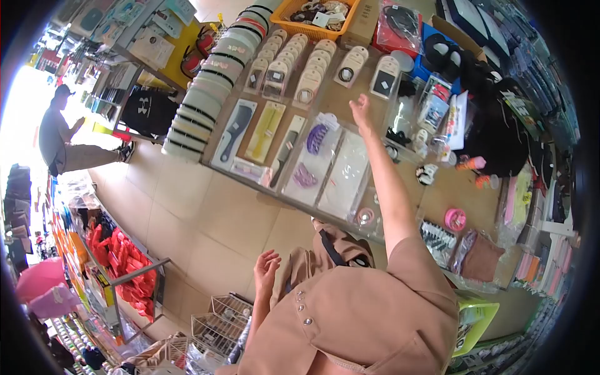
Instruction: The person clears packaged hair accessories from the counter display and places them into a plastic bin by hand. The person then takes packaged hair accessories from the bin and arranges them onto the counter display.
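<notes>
My right hand (361,114) reaches over the display table, near carded items (353,65) and a black item on a white card (385,76). Its fingers look bent together; whether anything small is between them cannot be made out. My left hand (267,265) hangs over the floor beside my body, fingers apart, holding nothing. Below the right hand lie a purple hair claw (317,139), a lighter purple clip (305,176), a blue comb (235,130) and a yellow comb (268,130), all in clear packs. Rows of carded hair ties (310,75) stand at the table's back.
A rack of headbands (212,81) lines the table's left edge. An orange basket (315,30) stands at the back, black goods (494,134) at the right. Red packets (125,272) and wire baskets (222,325) are lower left. Another person (55,134) sits at far left.
</notes>
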The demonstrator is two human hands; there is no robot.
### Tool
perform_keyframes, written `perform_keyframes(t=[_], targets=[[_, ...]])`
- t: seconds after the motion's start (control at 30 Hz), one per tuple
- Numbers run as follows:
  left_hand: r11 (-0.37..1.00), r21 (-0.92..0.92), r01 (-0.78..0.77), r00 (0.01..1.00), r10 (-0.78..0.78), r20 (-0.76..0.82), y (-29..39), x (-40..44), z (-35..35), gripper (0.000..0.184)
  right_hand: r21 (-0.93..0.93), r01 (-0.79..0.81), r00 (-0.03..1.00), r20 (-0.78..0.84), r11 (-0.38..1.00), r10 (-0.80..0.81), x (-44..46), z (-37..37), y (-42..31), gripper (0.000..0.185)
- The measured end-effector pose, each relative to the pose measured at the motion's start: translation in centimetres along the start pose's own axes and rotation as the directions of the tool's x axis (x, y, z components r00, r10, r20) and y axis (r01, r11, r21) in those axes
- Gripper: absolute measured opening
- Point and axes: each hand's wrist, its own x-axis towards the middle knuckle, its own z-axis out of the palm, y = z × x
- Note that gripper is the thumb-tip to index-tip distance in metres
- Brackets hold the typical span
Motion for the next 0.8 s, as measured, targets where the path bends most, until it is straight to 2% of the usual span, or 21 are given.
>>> perform_keyframes(t=[0.07,0.13,0.2,0.3,0.33,0.37,0.43,0.57,0.7,0.77,0.8], targets=[[0.999,0.045,0.0,0.999,-0.002,0.042,2.3,2.4,0.2,0.031,-0.055,-0.037,0.998,-0.046,0.998,0.035,4.5,1.5,-0.1,0.059],[0.999,-0.009,-0.037,0.999,0.037,-0.016,3.9,4.2,0.8,0.035,-0.128,-0.064,0.995,-0.08,0.99,0.054,8.3,2.3,0.8,0.061],[1.0,0.017,0.002,0.999,-0.001,-0.04,5.1,5.2,1.1,0.035,-0.314,-0.098,0.978,-0.208,0.944,0.033,11.8,3.2,2.1,0.065],[0.997,0.048,0.061,0.997,-0.058,-0.056,5.8,6.3,1.1,0.035,-0.234,-0.103,0.967,-0.253,0.967,0.042,15.2,3.8,3.3,0.067],[0.995,0.055,0.088,0.994,-0.084,-0.067,6.1,6.6,1.4,0.035,-0.243,-0.069,0.954,-0.3,0.967,-0.007,15.6,4.1,3.2,0.064],[0.992,0.06,0.115,0.991,-0.11,-0.078,6.5,6.9,1.6,0.035,-0.244,-0.078,0.953,-0.303,0.967,0.001,16.0,4.2,3.1,0.064],[0.989,0.077,0.124,0.99,-0.119,-0.072,7.0,7.6,2.0,0.035,0.006,-0.072,0.991,-0.113,0.997,0.072,16.4,4.1,1.5,0.06],[0.988,0.1,0.114,0.993,-0.112,-0.032,7.6,8.6,2.4,0.036,-0.172,-0.047,0.997,-0.063,0.984,0.036,17.3,4.9,0.3,0.05],[0.985,0.122,0.123,0.992,-0.123,-0.009,8.0,9.2,2.3,0.036,-0.371,-0.006,0.989,-0.137,0.929,-0.048,16.1,5.0,-0.7,0.041],[0.984,0.137,0.114,0.993,-0.117,0.011,8.2,9.5,2.3,0.035,-0.397,0.023,0.987,-0.135,0.917,-0.083,16.1,5.2,0.2,0.04],[0.984,0.142,0.106,0.994,-0.111,0.023,8.3,9.7,2.4,0.035,-0.418,0.124,0.952,-0.206,0.9,-0.227,16.0,5.5,0.7,0.04]])
